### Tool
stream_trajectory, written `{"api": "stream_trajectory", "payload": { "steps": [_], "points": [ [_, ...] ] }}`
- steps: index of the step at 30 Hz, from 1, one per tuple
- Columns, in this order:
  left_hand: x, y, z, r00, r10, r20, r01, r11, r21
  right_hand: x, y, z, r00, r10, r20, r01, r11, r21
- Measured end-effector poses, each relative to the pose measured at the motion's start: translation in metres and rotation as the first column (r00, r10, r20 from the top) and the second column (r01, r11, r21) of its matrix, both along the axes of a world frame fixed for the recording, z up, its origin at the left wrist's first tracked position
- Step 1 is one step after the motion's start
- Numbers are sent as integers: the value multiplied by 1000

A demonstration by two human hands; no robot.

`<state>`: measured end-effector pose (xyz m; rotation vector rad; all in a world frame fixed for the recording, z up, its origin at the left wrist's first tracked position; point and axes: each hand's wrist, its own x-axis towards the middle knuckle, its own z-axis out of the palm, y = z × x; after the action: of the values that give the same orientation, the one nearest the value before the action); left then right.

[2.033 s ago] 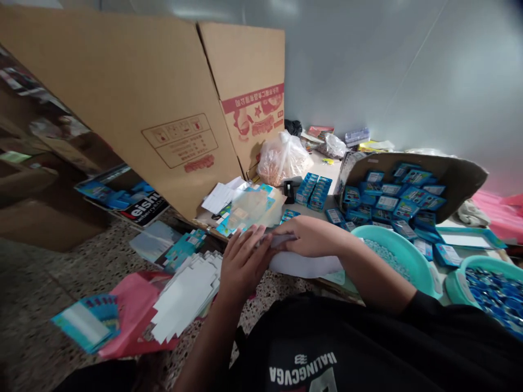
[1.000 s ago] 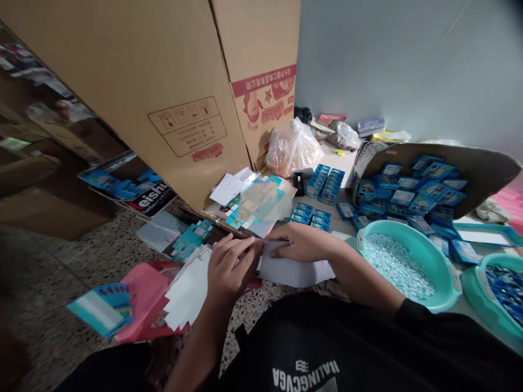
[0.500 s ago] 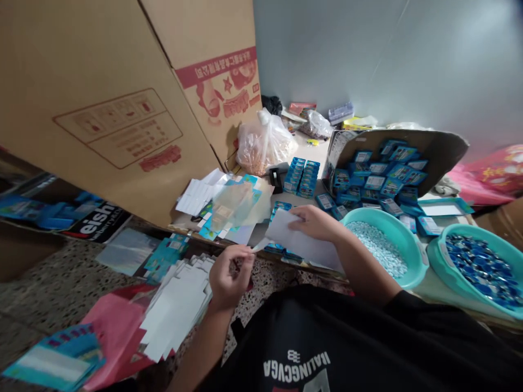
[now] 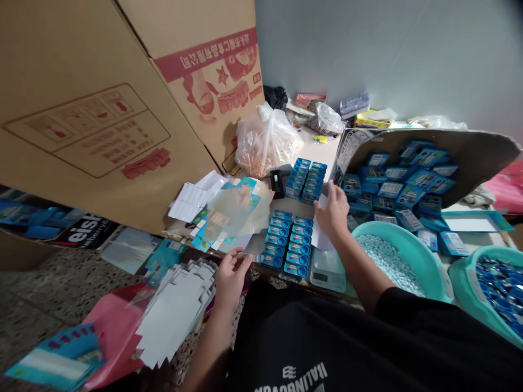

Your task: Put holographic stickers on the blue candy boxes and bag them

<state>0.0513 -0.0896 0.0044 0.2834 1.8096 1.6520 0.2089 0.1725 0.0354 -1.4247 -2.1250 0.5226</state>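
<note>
My left hand [image 4: 232, 272] is closed at the table's front edge, thumb and fingers pinching a thin clear strip [image 4: 252, 257]. Farther right, my right hand [image 4: 333, 211] grips a white sheet [image 4: 320, 237], its fingers partly hidden behind the paper. Between the hands, two rows of small blue packs [image 4: 299, 247] lie side by side. Partly covered by the sheet is a small digital scale [image 4: 328, 279]. Behind are more stacked blue packs [image 4: 312, 179] and a black tape dispenser [image 4: 277, 184].
A turquoise basin [image 4: 439, 277] of pale pellets and another basin [image 4: 469, 283] of blue wrapped pieces stand right. Behind them, a cardboard box [image 4: 486, 149] holds blue packs. Translucent sheets [image 4: 237, 209] lie left, before a large carton [image 4: 180, 120]. White cards [image 4: 175, 316] are stacked lower left.
My right hand has moved back and right with the white sheet, uncovering the two rows of blue packs and the scale. The left hand has shifted slightly, still pinching.
</note>
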Motion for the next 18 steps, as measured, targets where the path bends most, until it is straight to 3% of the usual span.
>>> {"api": "stream_trajectory", "payload": {
  "steps": [1,2,4,6,7,8,13,18],
  "points": [
    [-3,5,1,1000,-15,-20,15,1000,19,-6,-16,-1,987,155,-51,-156,987,-23],
    [-5,11,3,999,-32,-33,34,998,43,-12,-33,-1,936,327,-133,-341,935,-94],
    [-9,23,6,996,-85,-28,87,992,86,-22,-63,-3,784,491,-379,-611,714,-340],
    [-10,36,9,989,-144,13,141,982,125,-27,-85,-6,704,385,-596,-706,466,-533],
    [-9,42,10,985,-169,37,162,977,141,-27,-93,-9,701,290,-652,-708,390,-588],
    [-8,48,10,980,-192,60,181,972,153,-26,-98,-12,715,201,-670,-690,361,-627],
    [10,68,1,907,-378,185,359,924,128,5,-111,-31,841,-52,-538,-451,481,-752],
    [31,68,-21,810,-586,23,585,805,-99,52,-122,-50,925,-52,-376,-302,499,-812]
  ]
}}
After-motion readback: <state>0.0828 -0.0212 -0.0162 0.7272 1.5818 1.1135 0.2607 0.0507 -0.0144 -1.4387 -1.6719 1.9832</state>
